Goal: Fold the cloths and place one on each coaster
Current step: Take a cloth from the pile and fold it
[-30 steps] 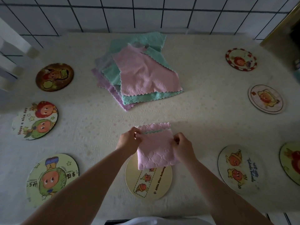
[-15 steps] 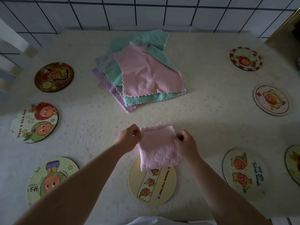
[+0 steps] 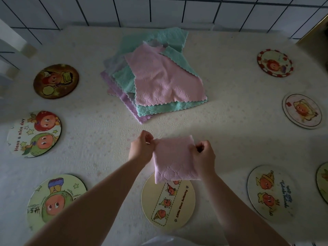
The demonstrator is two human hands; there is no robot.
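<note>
A folded pink cloth (image 3: 174,159) hangs between both hands just above the far edge of a yellow round coaster (image 3: 168,203) at the table's near middle. My left hand (image 3: 142,150) pinches its upper left corner. My right hand (image 3: 204,157) pinches its upper right corner. A pile of unfolded cloths (image 3: 156,77), pink on top of teal and purple ones, lies at the far middle. Bare cartoon coasters ring the table, among them a brown coaster (image 3: 55,80), a "Have a nice day" coaster (image 3: 34,134) and a green coaster (image 3: 55,201).
On the right lie more coasters: a red-rimmed coaster (image 3: 274,63), a pale coaster (image 3: 301,110), a near-right coaster (image 3: 270,194) and one cut off at the edge (image 3: 323,180). A white tiled wall (image 3: 159,11) backs the cream table (image 3: 230,139).
The scalloped top flap of the pink cloth has been folded down, leaving a smooth upper edge. Both hands stay pinching its upper corners over the yellow coaster.
</note>
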